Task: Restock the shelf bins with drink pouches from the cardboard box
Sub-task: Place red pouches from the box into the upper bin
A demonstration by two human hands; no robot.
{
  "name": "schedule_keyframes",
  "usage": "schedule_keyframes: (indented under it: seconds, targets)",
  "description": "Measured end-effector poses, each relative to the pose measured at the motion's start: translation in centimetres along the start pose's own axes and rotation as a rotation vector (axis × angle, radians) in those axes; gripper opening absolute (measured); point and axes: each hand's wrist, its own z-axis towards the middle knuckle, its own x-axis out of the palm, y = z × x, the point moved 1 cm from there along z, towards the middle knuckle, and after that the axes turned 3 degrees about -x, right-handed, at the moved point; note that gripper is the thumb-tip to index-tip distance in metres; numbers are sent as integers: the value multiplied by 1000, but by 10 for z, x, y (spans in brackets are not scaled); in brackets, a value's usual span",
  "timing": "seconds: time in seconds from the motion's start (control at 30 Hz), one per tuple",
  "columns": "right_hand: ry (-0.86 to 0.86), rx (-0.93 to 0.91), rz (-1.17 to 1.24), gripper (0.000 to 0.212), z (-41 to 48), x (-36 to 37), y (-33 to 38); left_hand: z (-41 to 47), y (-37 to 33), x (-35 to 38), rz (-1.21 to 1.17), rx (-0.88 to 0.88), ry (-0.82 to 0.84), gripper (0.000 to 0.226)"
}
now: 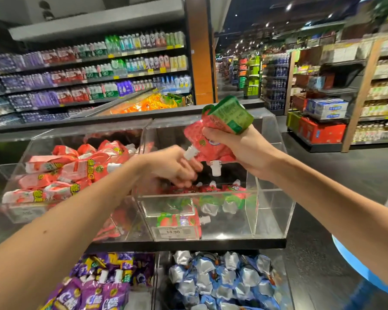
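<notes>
My right hand (240,151) grips a bunch of red and green strawberry drink pouches (220,128) above a clear acrylic shelf bin (271,211), their white caps pointing down. My left hand (175,168) reaches in under the bunch, its fingers at the white cap (189,152) of one hanging pouch; whether it grasps the cap I cannot tell. More strawberry pouches (211,193) lie in the bottom of this bin. The cardboard box is not in view.
The left acrylic bin (5,175) holds pink pouches (72,168). Below the shelf edge (188,243) are bins of purple pouches (103,285) and blue-silver pouches (222,280). A price tag (173,232) reads 14.90. Bottle shelves stand behind; an aisle opens to the right.
</notes>
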Motion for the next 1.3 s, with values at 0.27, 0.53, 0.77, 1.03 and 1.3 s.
schedule_keyframes:
  seconds: [0.27,0.53,0.77,1.03,1.3]
  targets:
    - [305,302,205,42,5,-2,10,-30,-32,-22,-620,166,-177,36]
    - [479,378,-35,43,3,-10,5,-41,-34,-13,-487,117,0,29]
    - [104,79,-188,34,2,-24,32,-13,-2,-14,-295,-42,-121,27]
    - [152,53,-347,15,-5,-19,23,30,3,31,-129,-271,35,30]
    - [204,51,-404,26,-8,-14,15,28,4,54,232,-406,170,42]
